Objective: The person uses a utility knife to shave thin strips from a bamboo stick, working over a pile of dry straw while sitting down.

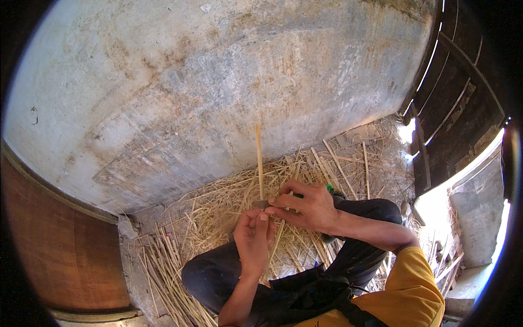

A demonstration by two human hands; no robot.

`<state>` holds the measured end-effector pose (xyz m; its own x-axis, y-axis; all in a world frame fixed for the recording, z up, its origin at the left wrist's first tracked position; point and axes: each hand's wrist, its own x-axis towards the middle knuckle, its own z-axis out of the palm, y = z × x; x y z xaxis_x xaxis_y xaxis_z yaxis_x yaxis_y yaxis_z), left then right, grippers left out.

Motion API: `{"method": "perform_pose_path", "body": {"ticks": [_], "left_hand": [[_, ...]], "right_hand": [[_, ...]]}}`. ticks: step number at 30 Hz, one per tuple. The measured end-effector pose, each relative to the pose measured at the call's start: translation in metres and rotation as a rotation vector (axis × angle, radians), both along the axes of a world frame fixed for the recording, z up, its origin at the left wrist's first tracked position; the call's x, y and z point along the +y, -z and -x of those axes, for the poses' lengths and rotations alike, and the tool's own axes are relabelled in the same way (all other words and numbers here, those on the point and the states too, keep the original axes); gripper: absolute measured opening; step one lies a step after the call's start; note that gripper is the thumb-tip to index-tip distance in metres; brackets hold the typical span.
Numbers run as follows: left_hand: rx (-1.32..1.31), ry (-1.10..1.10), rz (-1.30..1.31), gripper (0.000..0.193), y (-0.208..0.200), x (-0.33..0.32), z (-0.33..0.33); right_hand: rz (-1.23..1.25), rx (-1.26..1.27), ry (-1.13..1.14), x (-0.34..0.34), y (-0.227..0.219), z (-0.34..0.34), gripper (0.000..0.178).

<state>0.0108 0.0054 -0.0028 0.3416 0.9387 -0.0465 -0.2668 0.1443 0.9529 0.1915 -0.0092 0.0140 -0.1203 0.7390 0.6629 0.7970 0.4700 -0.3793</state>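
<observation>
In front of me a long, pale bamboo strip (259, 163) points away toward the wall, its near end between my two hands. My left hand (252, 235) is closed, thumb and fingers pinching the strip at that end. Closed around a small knife, my right hand (309, 207) meets the left fingertips. The knife's grey blade (262, 204) lies across the strip; bits of green that look like its handle show by the right fingers. Most of the handle is hidden by that hand. Curly shavings (218, 218) lie heaped below both hands.
A stained plaster wall (218, 98) rises ahead. Bundled thin sticks (169, 272) lie on the floor at my left, beside a brown wooden panel (60, 250). More loose strips (340, 169) lie at the right, near dark wooden boards (463, 103). My bent knees flank the work.
</observation>
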Motion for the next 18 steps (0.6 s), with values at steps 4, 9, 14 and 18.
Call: {"method": "perform_pose_path", "body": {"ticks": [4, 9, 14, 18], "left_hand": [[0.034, -0.026, -0.023, 0.011, -0.005, -0.002, -0.001], [0.065, -0.046, -0.042, 0.010, -0.003, -0.003, -0.002], [0.043, -0.084, -0.041, 0.008, 0.006, -0.005, -0.002], [0.040, -0.046, 0.000, 0.008, 0.005, -0.005, -0.002]], "right_hand": [[-0.021, -0.007, 0.023, -0.001, -0.004, -0.001, 0.017], [-0.051, 0.024, 0.065, 0.004, -0.006, -0.009, 0.016], [-0.085, 0.043, 0.125, 0.014, -0.011, -0.018, 0.015], [-0.087, 0.045, 0.140, 0.014, -0.014, -0.023, 0.015]]}}
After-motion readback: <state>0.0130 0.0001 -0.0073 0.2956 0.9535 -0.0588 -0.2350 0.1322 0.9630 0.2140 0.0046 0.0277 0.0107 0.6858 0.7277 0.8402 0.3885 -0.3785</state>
